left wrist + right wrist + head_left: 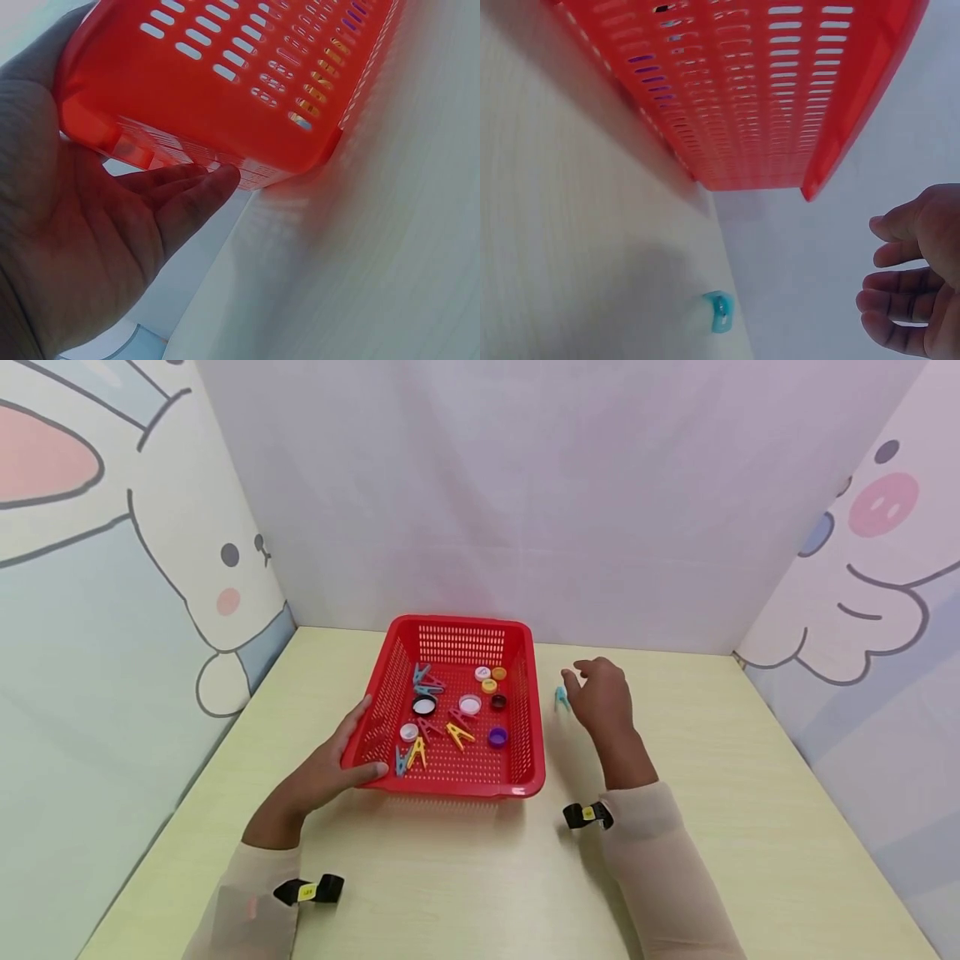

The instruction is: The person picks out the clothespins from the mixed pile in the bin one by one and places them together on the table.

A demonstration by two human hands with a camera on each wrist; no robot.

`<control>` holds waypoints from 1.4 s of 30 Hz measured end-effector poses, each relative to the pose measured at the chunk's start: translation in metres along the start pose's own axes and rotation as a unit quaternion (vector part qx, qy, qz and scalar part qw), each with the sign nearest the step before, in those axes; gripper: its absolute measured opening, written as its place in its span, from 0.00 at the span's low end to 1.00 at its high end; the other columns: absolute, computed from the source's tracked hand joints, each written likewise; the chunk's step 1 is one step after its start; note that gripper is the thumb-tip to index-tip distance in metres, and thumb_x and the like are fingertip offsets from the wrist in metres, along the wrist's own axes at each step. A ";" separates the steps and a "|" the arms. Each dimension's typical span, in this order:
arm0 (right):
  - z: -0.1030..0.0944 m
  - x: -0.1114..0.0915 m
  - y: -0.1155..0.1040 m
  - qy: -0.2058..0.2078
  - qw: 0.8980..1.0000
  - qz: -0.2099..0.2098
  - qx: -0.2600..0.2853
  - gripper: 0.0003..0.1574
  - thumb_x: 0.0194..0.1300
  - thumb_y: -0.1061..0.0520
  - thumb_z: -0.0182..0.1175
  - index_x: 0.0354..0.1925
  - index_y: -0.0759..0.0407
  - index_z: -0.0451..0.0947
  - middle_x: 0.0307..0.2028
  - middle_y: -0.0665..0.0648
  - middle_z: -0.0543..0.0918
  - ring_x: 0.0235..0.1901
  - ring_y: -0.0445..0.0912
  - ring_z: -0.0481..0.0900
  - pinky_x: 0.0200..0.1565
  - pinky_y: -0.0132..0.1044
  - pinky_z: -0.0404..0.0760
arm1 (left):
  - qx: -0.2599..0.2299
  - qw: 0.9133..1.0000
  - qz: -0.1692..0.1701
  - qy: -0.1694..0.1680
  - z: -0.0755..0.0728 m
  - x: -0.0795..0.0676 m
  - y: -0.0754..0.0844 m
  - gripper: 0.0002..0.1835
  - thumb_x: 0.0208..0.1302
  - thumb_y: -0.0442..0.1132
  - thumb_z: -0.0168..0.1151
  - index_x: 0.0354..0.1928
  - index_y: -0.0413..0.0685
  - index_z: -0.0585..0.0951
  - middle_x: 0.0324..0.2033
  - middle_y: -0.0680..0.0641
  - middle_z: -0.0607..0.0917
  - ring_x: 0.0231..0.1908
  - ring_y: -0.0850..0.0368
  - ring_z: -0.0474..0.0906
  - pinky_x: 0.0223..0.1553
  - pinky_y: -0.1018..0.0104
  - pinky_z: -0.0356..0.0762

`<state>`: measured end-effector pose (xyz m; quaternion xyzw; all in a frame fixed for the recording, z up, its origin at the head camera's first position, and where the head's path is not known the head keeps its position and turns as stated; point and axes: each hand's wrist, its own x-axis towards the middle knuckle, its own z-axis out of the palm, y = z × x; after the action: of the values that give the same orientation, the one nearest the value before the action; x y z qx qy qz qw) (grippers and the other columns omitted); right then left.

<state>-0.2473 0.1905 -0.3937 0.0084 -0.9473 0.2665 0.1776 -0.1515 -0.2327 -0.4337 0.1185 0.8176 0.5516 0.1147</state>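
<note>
A red plastic basket [465,789] stands on the table, holding several clothespins and bottle caps. My left hand [330,768] grips its near left corner, thumb over the rim and fingers against the outer wall. In the left wrist view the fingers [199,196] lie along the outside of the basket [187,112]. To the right of the basket my right hand [602,697] hovers with loosely bent fingers and holds nothing. A teal clothespin [562,697] lies on the table beside it; the right wrist view shows the clothespin [721,311] apart from the fingers [896,292].
Inside the basket are a yellow clothespin [460,736], a blue clothespin [402,761], a purple cap [497,737] and a black-rimmed cap [423,704]. A pale curtain [510,510] hangs behind the table [420,885]. Cartoon-printed panels [90,677] stand at both sides.
</note>
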 end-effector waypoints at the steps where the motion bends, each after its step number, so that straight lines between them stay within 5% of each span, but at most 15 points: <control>1: -0.004 -0.001 -0.003 0.001 1.000 -0.004 0.002 0.24 0.79 0.53 0.64 0.61 0.70 0.86 0.51 0.72 0.89 0.49 0.65 0.88 0.49 0.59 0.90 | 0.000 1.000 0.000 0.000 0.000 0.000 0.000 0.66 0.65 0.45 0.78 0.90 0.68 0.38 0.78 0.34 0.65 0.75 0.29 0.67 0.52 0.51 0.93; 12: -0.044 -0.019 -0.034 0.064 0.993 -0.076 0.067 0.21 0.77 0.57 0.67 0.61 0.69 0.87 0.49 0.71 0.89 0.40 0.63 0.86 0.41 0.55 0.86 | 0.000 1.000 -0.005 0.002 0.001 0.000 0.000 0.65 0.65 0.43 0.77 0.90 0.70 0.39 0.78 0.35 0.65 0.76 0.29 0.66 0.52 0.49 0.93; 22: -0.067 -0.010 -0.071 0.080 0.985 -0.141 0.050 0.22 0.75 0.54 0.70 0.60 0.67 0.87 0.49 0.68 0.89 0.39 0.59 0.86 0.41 0.54 0.90 | -0.007 1.000 -0.003 -0.001 0.001 0.001 0.002 0.65 0.65 0.43 0.77 0.90 0.69 0.39 0.78 0.34 0.64 0.76 0.29 0.65 0.52 0.49 0.93; 34: -0.081 0.034 -0.132 0.006 0.973 -0.207 -0.106 0.28 0.77 0.45 0.68 0.65 0.61 0.86 0.56 0.64 0.88 0.50 0.58 0.89 0.52 0.53 0.92 | -0.001 1.000 -0.006 0.003 0.000 0.000 0.001 0.66 0.65 0.45 0.78 0.90 0.69 0.39 0.78 0.33 0.64 0.75 0.28 0.65 0.53 0.48 0.93; 42: -0.061 0.062 -0.149 -0.079 0.970 -0.196 -0.118 0.28 0.79 0.44 0.65 0.66 0.58 0.85 0.58 0.62 0.88 0.54 0.55 0.87 0.54 0.52 0.91 | -0.002 1.000 -0.002 0.000 0.000 0.001 0.002 0.65 0.65 0.44 0.77 0.90 0.69 0.39 0.78 0.33 0.64 0.75 0.29 0.65 0.52 0.48 0.93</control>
<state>-0.2688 0.0982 -0.2494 0.1939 -0.9631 0.1109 0.1502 -0.1520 -0.2314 -0.4318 0.1167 0.8167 0.5530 0.1166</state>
